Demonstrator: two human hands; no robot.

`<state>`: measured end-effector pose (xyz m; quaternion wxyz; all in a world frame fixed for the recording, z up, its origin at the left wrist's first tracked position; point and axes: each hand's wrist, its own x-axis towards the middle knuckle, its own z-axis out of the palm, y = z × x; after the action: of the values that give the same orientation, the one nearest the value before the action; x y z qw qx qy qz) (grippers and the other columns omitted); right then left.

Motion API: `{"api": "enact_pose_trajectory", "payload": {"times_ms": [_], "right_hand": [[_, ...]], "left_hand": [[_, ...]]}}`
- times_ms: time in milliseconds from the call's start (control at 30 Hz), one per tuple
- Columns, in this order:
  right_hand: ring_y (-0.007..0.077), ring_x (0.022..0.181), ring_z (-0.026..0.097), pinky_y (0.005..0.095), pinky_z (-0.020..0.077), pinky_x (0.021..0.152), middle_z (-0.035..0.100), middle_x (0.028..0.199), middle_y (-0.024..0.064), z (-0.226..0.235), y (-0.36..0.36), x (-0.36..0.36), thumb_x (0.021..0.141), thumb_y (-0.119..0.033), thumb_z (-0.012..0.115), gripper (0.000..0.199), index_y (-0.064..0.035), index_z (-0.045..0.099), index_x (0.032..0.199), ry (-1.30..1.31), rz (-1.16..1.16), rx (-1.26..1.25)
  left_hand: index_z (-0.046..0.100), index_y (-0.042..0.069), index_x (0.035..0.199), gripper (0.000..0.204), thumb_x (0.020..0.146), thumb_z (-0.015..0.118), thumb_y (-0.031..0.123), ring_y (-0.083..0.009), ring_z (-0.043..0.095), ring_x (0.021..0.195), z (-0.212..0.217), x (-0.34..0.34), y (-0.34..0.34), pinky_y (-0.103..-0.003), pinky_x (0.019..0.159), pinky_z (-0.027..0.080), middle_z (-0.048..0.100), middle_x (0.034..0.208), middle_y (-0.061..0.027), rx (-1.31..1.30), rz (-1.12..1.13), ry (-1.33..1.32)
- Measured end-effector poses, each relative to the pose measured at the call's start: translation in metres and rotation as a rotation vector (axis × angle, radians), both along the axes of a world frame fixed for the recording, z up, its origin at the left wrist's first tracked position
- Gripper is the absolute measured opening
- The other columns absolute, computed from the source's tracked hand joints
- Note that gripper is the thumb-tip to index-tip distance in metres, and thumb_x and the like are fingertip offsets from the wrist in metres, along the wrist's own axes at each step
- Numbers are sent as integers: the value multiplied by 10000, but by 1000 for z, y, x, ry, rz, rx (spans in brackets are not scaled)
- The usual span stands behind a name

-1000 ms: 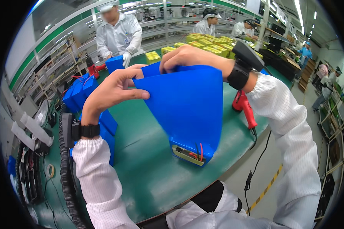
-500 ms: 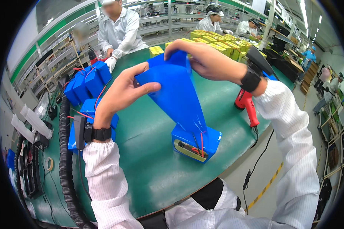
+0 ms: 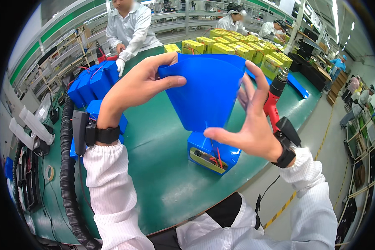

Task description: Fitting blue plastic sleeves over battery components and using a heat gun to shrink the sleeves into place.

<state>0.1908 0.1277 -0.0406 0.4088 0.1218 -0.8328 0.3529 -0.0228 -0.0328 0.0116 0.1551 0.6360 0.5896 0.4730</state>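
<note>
Obs.: L. hand (image 3: pixel 137 86) grip pinches blue sleeve (image 3: pixel 204 93) at rim; R. hand (image 3: pixel 259 127) grip spread, contact unclear; blue pack (image 3: pixel 208 155) on table (image 3: pixel 154 179).

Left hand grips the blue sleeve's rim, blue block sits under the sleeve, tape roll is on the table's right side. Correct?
Not quite: the head view shows the tape roll on the left side of the table. The left hand does grip the blue sleeve, and the blue block sits under it.
</note>
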Motion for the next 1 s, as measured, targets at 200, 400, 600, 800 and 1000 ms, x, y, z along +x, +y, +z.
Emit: {"api": "enact_pose_trajectory", "payload": {"times_ms": [200, 400, 600, 800, 1000], "right_hand": [[263, 1118, 628, 398, 542, 931, 516, 1331, 243, -11, 24, -5, 813, -116, 802, 1168, -193, -105, 1544, -138, 221, -466], [281, 1161, 602, 427, 529, 963, 502, 1340, 242, -9, 38, -12, 807, -90, 808, 1165, -179, -89, 1544, -162, 222, -367], [287, 1201, 581, 435, 504, 1002, 493, 1355, 241, -5, 43, -10, 796, -84, 824, 1171, -169, -71, 1547, -204, 202, -258], [305, 1239, 553, 452, 486, 1012, 461, 1400, 249, 5, 26, 5, 809, -108, 818, 1174, -165, -87, 1555, -302, 182, -280], [284, 1162, 610, 422, 552, 936, 523, 1332, 249, 11, 22, 15, 821, -172, 828, 1128, -124, -32, 1548, -433, 113, -389]], "left_hand": [[498, 83, 871, 235, 926, 722, 132, -3, 404, 758, 4, -3, -3, -208, 647, 342, 410, 821, 91, -28, -79, -27], [486, 103, 862, 285, 911, 744, 213, 10, 370, 737, 0, -12, 1, -201, 612, 283, 388, 807, 97, -24, -85, -82], [494, 104, 889, 271, 902, 749, 193, -1, 408, 788, -12, -23, 4, -195, 688, 333, 444, 838, 97, -21, -111, -200], [506, 102, 965, 269, 893, 756, 168, -13, 454, 839, -23, -29, 7, -205, 755, 382, 481, 873, 90, -6, -142, -274], [470, 101, 1158, 372, 900, 736, 125, -69, 528, 991, -54, -36, 14, -257, 881, 436, 540, 1005, 47, 77, -233, -417]]}}
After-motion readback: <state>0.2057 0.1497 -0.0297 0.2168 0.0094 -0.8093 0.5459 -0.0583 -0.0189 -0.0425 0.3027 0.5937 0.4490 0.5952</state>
